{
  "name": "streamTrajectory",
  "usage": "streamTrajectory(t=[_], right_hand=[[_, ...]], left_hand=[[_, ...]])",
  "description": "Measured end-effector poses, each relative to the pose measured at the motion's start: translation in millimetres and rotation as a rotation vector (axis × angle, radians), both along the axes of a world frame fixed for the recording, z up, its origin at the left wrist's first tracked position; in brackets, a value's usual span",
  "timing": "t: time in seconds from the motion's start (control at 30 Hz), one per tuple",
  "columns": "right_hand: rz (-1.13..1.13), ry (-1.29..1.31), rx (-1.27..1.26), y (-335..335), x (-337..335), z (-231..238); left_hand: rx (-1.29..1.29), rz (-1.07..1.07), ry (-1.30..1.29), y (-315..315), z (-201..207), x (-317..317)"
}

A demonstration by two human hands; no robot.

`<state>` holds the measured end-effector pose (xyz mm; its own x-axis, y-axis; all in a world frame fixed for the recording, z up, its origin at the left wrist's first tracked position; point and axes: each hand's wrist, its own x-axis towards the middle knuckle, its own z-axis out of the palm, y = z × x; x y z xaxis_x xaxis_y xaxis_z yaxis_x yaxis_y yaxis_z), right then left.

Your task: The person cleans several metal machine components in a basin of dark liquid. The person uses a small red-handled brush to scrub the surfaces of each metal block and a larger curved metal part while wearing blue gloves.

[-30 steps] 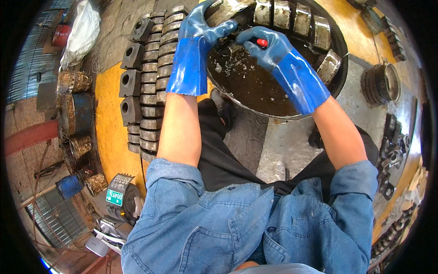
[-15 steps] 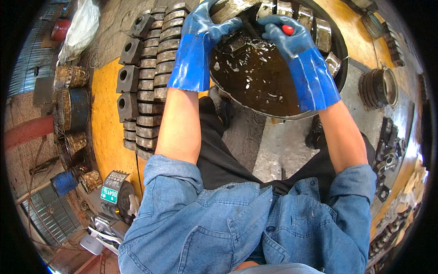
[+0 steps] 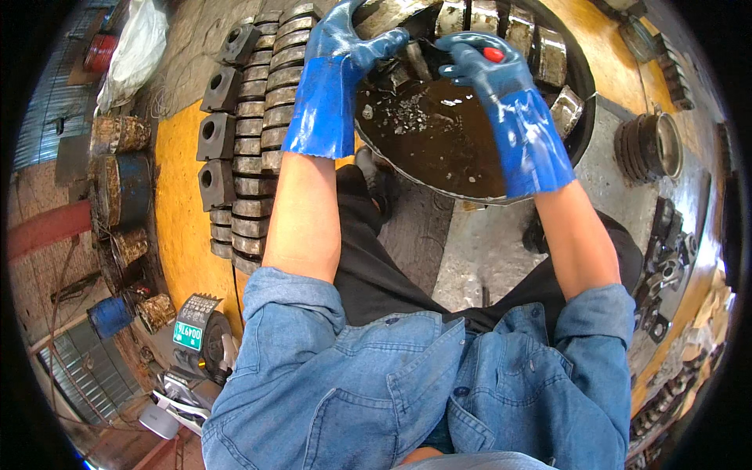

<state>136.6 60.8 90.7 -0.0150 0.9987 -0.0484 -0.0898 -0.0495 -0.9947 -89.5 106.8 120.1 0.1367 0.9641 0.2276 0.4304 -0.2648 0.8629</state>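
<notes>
- Our left hand (image 3: 345, 47), in a blue glove, grips a grimy metal part (image 3: 395, 16) at the far rim of the round black basin (image 3: 583, 86).
- Our right hand (image 3: 482, 66) closes around a red-topped tool (image 3: 493, 55) just beside that part, above the dark oily liquid (image 3: 439, 145).
- Rows of metal segments (image 3: 262, 125) lie to the left.

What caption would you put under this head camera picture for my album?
Two blue-gloved hands, left and right, work a metal part over a round basin of dark liquid.

Green-white rectangular label (image 3: 188, 335) on dark machine (lower left); white plastic bag (image 3: 133, 55) upper left.
</notes>
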Motion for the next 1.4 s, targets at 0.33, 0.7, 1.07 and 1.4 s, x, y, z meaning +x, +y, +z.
streamTrajectory(t=[0.33,0.7,1.07,1.4], right_hand=[[0.086,-0.467,0.441,-27.1,-39.7,-5.2],[-0.060,-0.244,0.179,25.0,-6.0,-22.5],[-0.023,-0.210,-0.102,42.8,-16.1,-16.3],[-0.108,-0.219,-0.099,0.3,23.6,-20.1]], left_hand=[[0.025,0.115,0.113,4.5,-8.5,-0.7],[0.012,-0.065,-0.004,-0.4,5.1,3.1],[0.088,0.043,0.076,14.3,-19.4,-3.9],[0.049,0.153,0.193,1.7,-5.2,2.2]])
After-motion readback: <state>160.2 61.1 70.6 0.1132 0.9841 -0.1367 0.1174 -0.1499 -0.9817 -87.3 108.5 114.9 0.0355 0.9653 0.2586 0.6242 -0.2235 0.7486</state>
